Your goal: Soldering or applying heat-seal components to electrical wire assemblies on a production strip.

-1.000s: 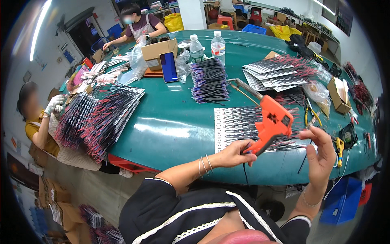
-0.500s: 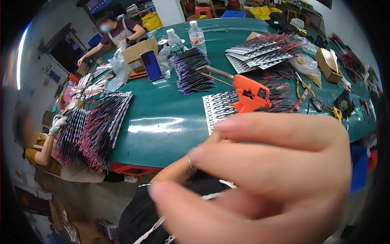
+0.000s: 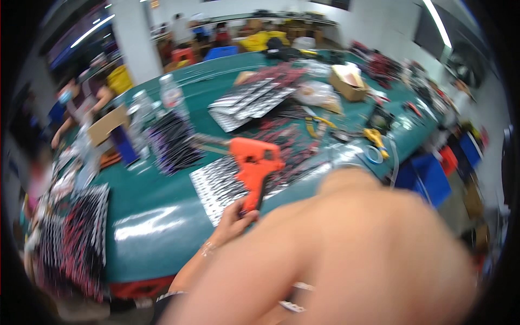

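Observation:
My left hand (image 3: 232,225) grips the lower handle of an orange glue gun (image 3: 253,162), whose metal nozzle points left. My right hand (image 3: 346,244) looms very close and blurred across the lower right; its fingers cannot be made out. Behind the glue gun lies a white patterned sheet (image 3: 208,187) carrying rows of thin dark wires. To its left is a bundle of black and purple wires (image 3: 169,143). Farther back sits a stack of white sheets with dark and red wires (image 3: 252,100).
The green table (image 3: 146,197) also bears yellow-handled pliers (image 3: 311,128), an open carton (image 3: 348,84), plastic bottles (image 3: 172,95) and a blue phone-like slab (image 3: 124,145). More wired sheets (image 3: 81,233) lie at the left edge. A masked person (image 3: 84,103) works at the far left. Blue bins (image 3: 425,179) stand right.
My view has swung to the right, so the table's things sit farther left. My right hand has turned from curled fingers to its blurred back. The left hand now shows on the glue gun.

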`<move>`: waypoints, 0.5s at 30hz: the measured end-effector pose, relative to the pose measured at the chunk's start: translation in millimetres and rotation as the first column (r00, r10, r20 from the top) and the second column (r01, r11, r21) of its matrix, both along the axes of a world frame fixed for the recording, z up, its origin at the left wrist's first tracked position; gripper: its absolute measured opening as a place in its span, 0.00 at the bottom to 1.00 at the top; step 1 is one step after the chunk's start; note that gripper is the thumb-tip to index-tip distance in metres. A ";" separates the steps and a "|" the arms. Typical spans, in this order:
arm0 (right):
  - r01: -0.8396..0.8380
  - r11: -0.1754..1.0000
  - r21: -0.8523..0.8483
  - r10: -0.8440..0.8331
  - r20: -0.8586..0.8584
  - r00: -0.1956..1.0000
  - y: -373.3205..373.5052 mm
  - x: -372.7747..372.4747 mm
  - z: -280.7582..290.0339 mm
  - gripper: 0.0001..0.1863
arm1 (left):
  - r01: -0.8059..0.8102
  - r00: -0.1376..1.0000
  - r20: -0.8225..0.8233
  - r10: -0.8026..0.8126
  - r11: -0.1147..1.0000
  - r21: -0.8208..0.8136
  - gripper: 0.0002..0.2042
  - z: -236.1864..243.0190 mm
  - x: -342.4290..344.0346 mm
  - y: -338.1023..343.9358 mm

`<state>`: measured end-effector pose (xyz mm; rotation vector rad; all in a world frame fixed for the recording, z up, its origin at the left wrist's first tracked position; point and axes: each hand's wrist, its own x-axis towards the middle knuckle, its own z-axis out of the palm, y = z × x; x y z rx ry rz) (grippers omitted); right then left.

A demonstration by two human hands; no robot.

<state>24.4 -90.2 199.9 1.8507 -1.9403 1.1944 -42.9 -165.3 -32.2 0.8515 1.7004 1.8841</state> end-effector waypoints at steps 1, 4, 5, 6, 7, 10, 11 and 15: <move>-0.230 0.973 0.022 0.224 0.164 0.961 -5.4 -6.7 -2.6 0.12 | 0.080 0.997 0.001 -0.080 0.997 0.001 0.13 2.0 5.6 3.5; -0.513 0.858 -0.012 0.465 0.443 0.766 -13.4 -17.8 -16.2 0.16 | 0.058 0.981 0.190 -0.041 0.995 -0.081 0.14 17.3 11.3 -1.3; -0.599 0.797 -0.084 0.540 0.544 0.642 -13.5 -20.0 -19.6 0.17 | 0.035 0.983 0.182 -0.006 0.987 -0.155 0.14 20.7 17.1 -4.8; -0.658 0.728 -0.193 0.594 0.657 0.464 -15.1 -17.7 -19.4 0.18 | 0.029 0.988 0.154 -0.004 0.986 -0.163 0.14 23.7 17.7 -6.9; -0.667 0.723 -0.180 0.604 0.633 0.484 -16.8 -13.9 -20.5 0.19 | 0.033 0.992 0.125 -0.013 0.987 -0.156 0.13 26.1 16.7 -6.7; -0.767 0.584 -0.266 0.681 0.674 0.286 -24.2 -0.5 -16.0 0.23 | 0.047 0.997 0.072 -0.037 0.990 -0.135 0.13 23.0 13.5 -2.2; -0.786 0.537 -0.308 0.692 0.693 0.201 -27.2 1.2 -14.4 0.24 | 0.058 0.997 0.064 -0.050 0.990 -0.131 0.13 20.6 12.2 1.0; -0.766 0.629 -0.133 0.587 0.727 0.357 -28.0 -3.6 -17.7 0.23 | 0.075 0.997 0.002 -0.076 0.987 -0.143 0.13 16.9 11.7 1.6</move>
